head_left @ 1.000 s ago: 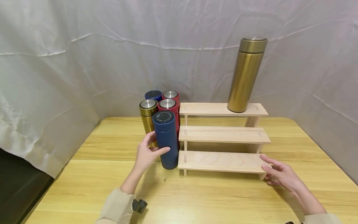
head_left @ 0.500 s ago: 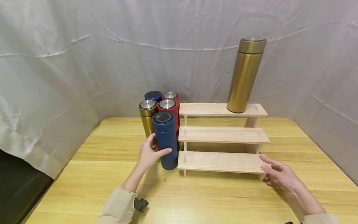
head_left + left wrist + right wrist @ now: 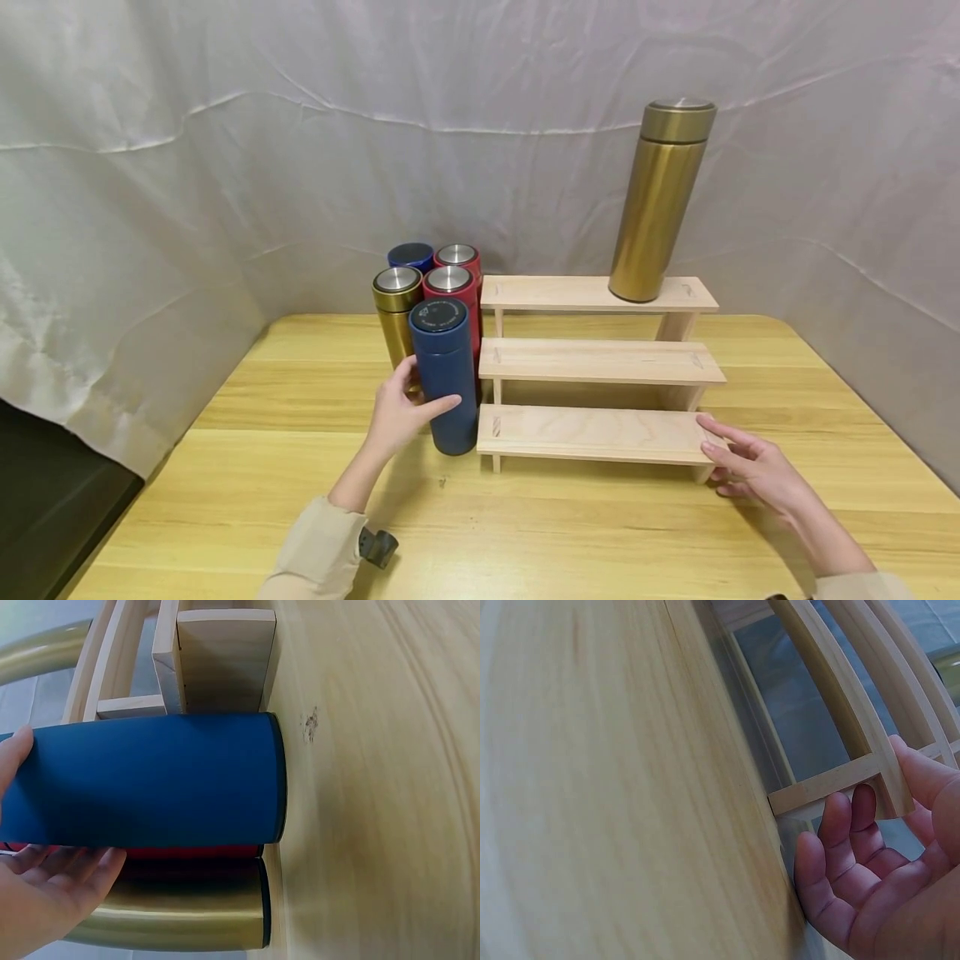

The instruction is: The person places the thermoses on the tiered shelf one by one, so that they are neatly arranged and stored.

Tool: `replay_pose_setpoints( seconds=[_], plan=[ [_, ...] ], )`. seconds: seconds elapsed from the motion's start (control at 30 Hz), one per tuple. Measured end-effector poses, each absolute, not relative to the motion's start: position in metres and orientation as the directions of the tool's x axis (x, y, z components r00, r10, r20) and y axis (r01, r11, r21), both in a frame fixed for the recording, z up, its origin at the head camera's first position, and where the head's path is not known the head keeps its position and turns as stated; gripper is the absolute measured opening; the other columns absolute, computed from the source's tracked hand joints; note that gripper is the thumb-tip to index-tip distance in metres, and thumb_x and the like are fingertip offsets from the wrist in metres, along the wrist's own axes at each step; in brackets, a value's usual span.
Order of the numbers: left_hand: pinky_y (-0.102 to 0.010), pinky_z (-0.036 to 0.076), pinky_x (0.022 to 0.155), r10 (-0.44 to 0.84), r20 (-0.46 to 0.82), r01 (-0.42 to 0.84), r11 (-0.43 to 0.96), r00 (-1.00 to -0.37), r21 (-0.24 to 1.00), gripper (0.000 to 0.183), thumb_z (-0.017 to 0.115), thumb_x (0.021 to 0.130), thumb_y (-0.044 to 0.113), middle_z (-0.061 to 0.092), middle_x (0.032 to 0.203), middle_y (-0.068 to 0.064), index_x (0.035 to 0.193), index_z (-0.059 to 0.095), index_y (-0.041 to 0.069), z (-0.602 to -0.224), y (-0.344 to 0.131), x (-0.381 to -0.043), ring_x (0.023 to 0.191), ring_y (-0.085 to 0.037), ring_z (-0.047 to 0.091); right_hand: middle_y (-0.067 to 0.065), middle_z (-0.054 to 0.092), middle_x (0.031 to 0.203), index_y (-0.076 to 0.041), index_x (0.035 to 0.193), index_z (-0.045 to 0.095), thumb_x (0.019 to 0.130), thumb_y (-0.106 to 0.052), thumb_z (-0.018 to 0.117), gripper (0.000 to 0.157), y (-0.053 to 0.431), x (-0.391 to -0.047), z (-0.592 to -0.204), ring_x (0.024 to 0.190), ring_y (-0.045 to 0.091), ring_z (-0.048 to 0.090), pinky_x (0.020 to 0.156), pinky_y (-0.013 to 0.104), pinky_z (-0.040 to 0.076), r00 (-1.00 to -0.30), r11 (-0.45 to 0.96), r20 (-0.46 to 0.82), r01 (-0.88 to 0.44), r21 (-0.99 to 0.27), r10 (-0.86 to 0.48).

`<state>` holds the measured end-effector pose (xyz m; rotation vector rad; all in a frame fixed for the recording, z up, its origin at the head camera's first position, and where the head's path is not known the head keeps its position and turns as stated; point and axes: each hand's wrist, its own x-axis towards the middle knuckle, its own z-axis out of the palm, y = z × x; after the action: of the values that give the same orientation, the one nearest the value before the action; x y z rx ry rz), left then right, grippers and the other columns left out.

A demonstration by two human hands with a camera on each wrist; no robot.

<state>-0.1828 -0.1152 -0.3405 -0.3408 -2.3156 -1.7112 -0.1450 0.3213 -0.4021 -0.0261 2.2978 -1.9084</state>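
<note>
My left hand (image 3: pixel 397 412) holds a dark blue thermos flask (image 3: pixel 450 367) upright on the table, thumb across its front and fingers round its left side. In the left wrist view the thumb and fingertips lie on opposite sides of the blue flask (image 3: pixel 165 780). To its right stands a three-step wooden display shelf (image 3: pixel 592 431). At the right end of the lowest step, my right hand (image 3: pixel 757 471) grips the board; the right wrist view shows the thumb at the board's top edge and curled fingers under it (image 3: pixel 855 870).
Close behind the blue flask stand a gold flask (image 3: pixel 393 333), two red flasks (image 3: pixel 448 279) and another blue flask (image 3: pixel 411 255). A tall gold flask (image 3: pixel 663 208) stands on the shelf's top step, towards its right end. Grey cloth (image 3: pixel 337 167) hangs behind the wooden table (image 3: pixel 570 533).
My left hand has shifted very slightly right against the blue flask, and its forearm with it. The flask, shelf and right hand keep their places.
</note>
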Motion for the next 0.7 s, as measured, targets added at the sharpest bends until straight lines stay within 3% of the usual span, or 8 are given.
replay_pose_setpoints(
  seconds=[0.27,0.7],
  plan=[
    [-0.042,0.045,0.083,0.054,0.314,0.317,0.254,-0.948,0.914,0.057,0.075,0.067,-0.001,0.058,0.106,-0.019,0.115,0.044,-0.004,-0.3316,-0.1108,-0.1768,0.094,-0.030,0.056,-0.005,0.055,0.088,-0.049,0.110,0.055,0.090,-0.013,0.053,0.041,0.3199,-0.1448,-0.4006,0.067,0.011,0.055,0.059,0.030,0.052,-0.990,0.200,-0.103,0.081,-0.977,-0.100],
    [-0.041,0.047,0.079,0.028,0.436,0.426,0.272,-0.900,0.863,0.058,0.078,0.064,0.000,0.060,0.105,-0.020,0.113,0.047,-0.006,-0.3373,-0.1083,-0.1775,0.093,-0.030,0.059,-0.003,0.056,0.086,-0.050,0.108,0.054,0.091,-0.012,0.052,0.042,0.3215,-0.1452,-0.4034,0.067,0.011,0.055,0.058,0.030,0.052,-0.989,0.197,-0.108,0.087,-0.977,-0.101]
  ],
)
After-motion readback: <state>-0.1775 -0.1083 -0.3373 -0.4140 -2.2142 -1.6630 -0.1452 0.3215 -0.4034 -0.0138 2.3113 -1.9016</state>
